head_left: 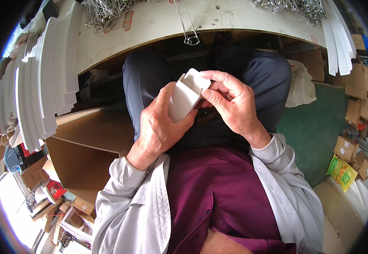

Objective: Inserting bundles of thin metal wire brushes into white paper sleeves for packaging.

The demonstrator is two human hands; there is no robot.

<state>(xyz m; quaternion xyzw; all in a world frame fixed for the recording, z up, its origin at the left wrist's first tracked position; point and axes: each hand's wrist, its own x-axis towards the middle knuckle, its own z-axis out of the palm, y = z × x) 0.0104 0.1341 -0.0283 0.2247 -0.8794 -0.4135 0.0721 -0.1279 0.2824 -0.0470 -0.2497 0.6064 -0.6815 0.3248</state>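
Note:
Over my lap, my left hand [158, 120] is wrapped round a small white carton [181, 100], thumb along one side and fingers along the other. The carton tilts, with its end flaps raised at the top. My right hand [231, 99] is closed at the carton's right edge, index finger and thumb on a raised flap [197, 80]. Its other fingers curl behind and are partly hidden. What the carton contains, if anything, cannot be made out. Beyond my hands, a wire piece with a looped end [191, 40] sticks out over the edge of the white table [158, 26].
Bundles of looped metal wire pieces [103, 16] lie on the table. Long white flat cardboard strips [48, 76] stack at the left, others [336, 40] at the right. An open brown cardboard box [86, 148] stands left of my legs. A pale plastic bag [301, 84] lies at the right.

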